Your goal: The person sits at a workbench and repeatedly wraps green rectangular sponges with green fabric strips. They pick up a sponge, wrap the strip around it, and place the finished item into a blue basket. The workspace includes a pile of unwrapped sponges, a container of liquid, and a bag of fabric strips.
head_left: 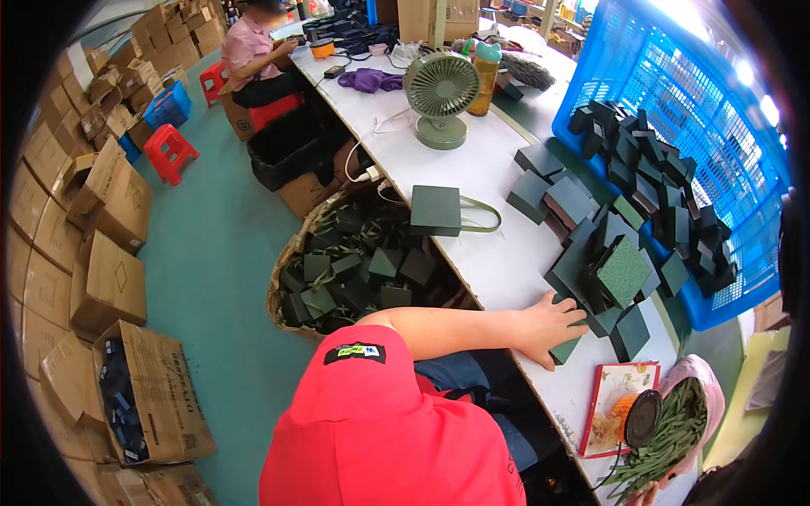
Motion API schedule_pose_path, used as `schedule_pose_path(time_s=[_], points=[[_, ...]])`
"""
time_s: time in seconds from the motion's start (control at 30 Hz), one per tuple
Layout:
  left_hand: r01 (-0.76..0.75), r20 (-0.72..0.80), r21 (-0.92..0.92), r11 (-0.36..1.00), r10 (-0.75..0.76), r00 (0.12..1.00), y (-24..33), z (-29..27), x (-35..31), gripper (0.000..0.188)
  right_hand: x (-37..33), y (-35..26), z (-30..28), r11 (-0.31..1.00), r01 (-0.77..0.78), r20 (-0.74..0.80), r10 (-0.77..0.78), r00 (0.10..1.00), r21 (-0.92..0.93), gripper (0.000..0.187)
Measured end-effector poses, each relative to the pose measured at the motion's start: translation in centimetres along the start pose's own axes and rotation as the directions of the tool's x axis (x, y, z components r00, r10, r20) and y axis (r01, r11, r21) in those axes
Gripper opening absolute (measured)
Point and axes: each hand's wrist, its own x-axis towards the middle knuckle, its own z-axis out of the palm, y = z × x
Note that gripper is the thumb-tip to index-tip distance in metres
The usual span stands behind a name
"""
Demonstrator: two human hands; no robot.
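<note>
My left hand (550,329), on a bare arm from a red sleeve, reaches across the white table to the near edge of a pile of dark green boxes (623,271). Its thumb and fingers are spread around a small green box (564,350), partly hidden under the palm. At the bottom right, only a few fingers of my right hand (646,494) show, beside loose ends of green ribbon strips (675,426) in a pink bag (704,375). Whether those fingers pinch a strip is not clear. Farther up the table lies one green box with a ribbon loop (436,211).
A blue crate (751,244) of dark boxes leans at the right. A red-edged board (601,405) carries an orange roll. Beyond stand a green fan (440,97) and a bottle (485,80). A carton (291,253) of ribboned boxes sits left; a person (253,55) sits farther off.
</note>
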Motion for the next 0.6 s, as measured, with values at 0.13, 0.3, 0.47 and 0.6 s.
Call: schedule_pose_path(time_s=[0.13, 0.3, 0.47, 0.6], points=[[0.0, -0.024, 0.006, 1.0, 0.001, 1.0, 0.0, 0.2, -0.1, 0.1, 1.3, -0.4, -0.7, 0.954, 0.042, -0.11, -0.077, 0.991, -0.296, 0.031], [0.0, -0.034, -0.003, 1.0, 0.0, 0.999, -0.1, 0.3, -0.6, 0.1, 4.7, 1.5, -4.8, 0.811, 0.289, -0.129, -0.404, 0.906, -0.509, 0.025], [0.003, -0.017, -0.001, 1.0, -0.003, 1.0, -0.2, 0.1, -0.7, 0.1, 4.2, -1.0, -5.2, 0.559, 0.391, -0.111, -0.663, 0.74, -0.731, 0.024], [-0.103, 0.014, -0.036, 0.994, 0.104, 0.995, 0.2, -0.4, 1.7, 0.091, -3.1, -6.8, -3.3, 0.642, 0.008, -0.394, -0.482, 0.783, -0.767, 0.033]])
